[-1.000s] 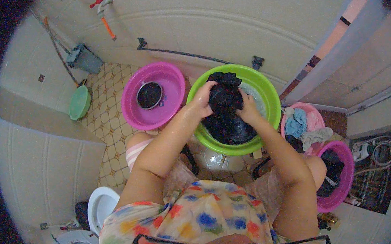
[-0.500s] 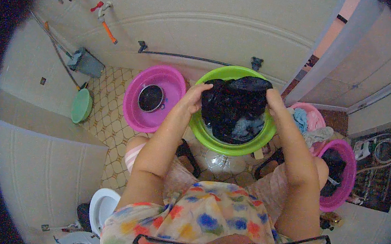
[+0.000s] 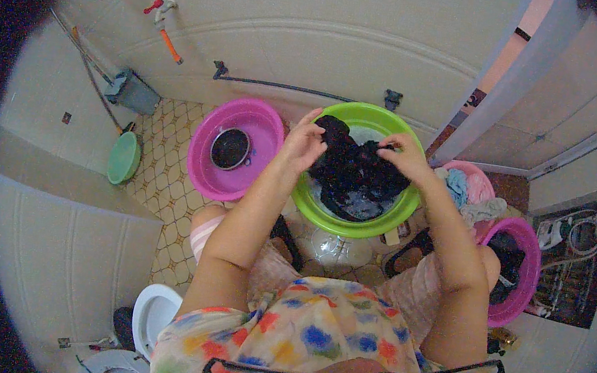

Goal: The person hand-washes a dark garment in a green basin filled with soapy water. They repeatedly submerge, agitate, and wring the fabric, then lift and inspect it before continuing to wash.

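Note:
A wet black garment (image 3: pixel 353 166) hangs bunched in and over the bright green basin (image 3: pixel 353 228), which holds sudsy water. My left hand (image 3: pixel 305 148) grips the garment's left side at the basin's rim, one finger stretched up. On the other side, my right hand (image 3: pixel 404 157) pinches a fold of the same black cloth between thumb and fingers. The garment's lower part lies in the water, and its exact kind cannot be made out.
A magenta basin (image 3: pixel 199 171) with a round dark-topped pan-like object (image 3: pixel 231 149) stands left. To the right are a pink basin of light clothes (image 3: pixel 479 187) and a magenta basin (image 3: pixel 533 274) with dark cloth. A toilet (image 3: pixel 154 316) is at lower left; a red-handled tap (image 3: pixel 161 7) is on the wall.
The black garment, spread wide between my hands before, is now bunched narrower and lower. My right hand has moved inward to the left, and suds show at the basin's far side.

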Motion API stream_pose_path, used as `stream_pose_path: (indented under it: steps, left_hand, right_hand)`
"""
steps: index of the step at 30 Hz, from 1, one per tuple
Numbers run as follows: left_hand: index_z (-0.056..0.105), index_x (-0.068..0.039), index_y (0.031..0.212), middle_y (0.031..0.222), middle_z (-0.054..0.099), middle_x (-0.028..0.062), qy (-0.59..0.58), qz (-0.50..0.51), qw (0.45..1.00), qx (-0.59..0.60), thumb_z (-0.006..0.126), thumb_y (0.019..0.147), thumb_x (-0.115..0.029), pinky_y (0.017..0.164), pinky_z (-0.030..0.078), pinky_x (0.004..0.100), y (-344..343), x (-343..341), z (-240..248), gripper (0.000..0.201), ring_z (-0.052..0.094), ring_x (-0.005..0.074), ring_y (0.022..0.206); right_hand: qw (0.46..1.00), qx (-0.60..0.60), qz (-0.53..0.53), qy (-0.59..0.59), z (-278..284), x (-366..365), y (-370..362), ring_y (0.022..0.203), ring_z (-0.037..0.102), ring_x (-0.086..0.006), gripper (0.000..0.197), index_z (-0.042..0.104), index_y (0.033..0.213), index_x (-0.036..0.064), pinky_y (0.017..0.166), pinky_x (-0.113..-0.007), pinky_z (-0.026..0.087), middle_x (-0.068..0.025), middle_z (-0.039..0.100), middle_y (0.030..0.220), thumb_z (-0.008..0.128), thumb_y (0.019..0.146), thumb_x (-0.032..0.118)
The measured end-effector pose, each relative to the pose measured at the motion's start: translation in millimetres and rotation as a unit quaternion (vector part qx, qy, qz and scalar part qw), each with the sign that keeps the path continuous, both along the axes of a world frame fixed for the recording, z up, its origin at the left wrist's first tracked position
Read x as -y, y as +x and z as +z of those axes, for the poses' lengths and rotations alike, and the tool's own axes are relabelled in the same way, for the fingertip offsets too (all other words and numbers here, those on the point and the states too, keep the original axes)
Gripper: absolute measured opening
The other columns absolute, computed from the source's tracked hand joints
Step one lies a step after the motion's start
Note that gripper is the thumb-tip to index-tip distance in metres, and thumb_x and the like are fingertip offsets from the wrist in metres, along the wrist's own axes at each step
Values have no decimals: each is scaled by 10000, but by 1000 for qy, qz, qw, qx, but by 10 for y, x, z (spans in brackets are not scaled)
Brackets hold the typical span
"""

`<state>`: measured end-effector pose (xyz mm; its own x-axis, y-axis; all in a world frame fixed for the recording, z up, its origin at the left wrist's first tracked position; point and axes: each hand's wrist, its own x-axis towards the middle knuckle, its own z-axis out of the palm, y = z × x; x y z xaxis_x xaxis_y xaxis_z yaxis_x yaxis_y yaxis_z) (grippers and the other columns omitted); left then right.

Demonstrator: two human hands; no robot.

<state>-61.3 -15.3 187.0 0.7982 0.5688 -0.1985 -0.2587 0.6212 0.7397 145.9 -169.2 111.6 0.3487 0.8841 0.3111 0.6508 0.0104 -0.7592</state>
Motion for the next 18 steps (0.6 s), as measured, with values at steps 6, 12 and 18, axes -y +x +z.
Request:
stream_pose_path:
  steps: [6,12,18]
  left_hand:
    - [300,-94,1290,1165,464,144,-25,-68,991,111,449,711,67,900,400,418,248,219,-2,619,486,274,1045]
    - [310,-56,1255,1132,481,117,226,7,962,-154,457,768,36,811,416,303,322,125,-262,517,504,179,950]
    - [371,-33,1224,1116,519,153,500,-107,804,-303,646,655,-22,846,418,341,271,276,-1048,633,517,234,994]
  right_hand:
    - [974,-213,36,-66,75,-151,-740,837,538,-189,429,491,1098,23,797,-313,418,-90,565,894,604,743,236]
    - [869,-482,-109,-31,404,-221,-442,780,551,-206,217,545,903,51,682,-337,431,-90,584,860,445,779,197]
    - [727,-683,-4,72,577,-238,-246,742,567,-195,216,545,937,42,696,-306,459,-67,597,829,471,788,180]
